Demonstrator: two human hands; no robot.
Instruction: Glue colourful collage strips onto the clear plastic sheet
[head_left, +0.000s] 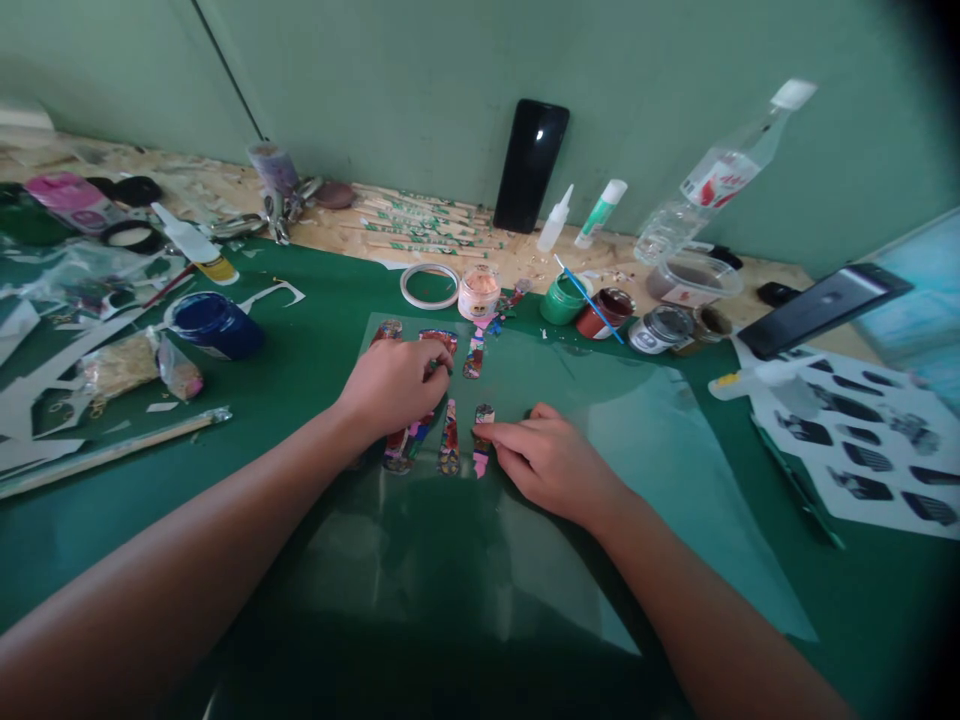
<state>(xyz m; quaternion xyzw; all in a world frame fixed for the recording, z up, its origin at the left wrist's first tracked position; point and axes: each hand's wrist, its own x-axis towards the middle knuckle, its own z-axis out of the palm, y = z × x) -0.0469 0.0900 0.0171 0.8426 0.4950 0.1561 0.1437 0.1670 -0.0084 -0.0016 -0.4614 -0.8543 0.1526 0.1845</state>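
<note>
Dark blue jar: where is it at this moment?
In the head view, the dark blue jar sits on the left side, left of the left hand and beside a small plastic bag.

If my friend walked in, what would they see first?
Probably the middle, where the left hand is over colourful pieces and the right hand touches a small pink-ended piece. Then perhaps the black phone standing against the wall, and the big clear bottle, farther right.
</note>
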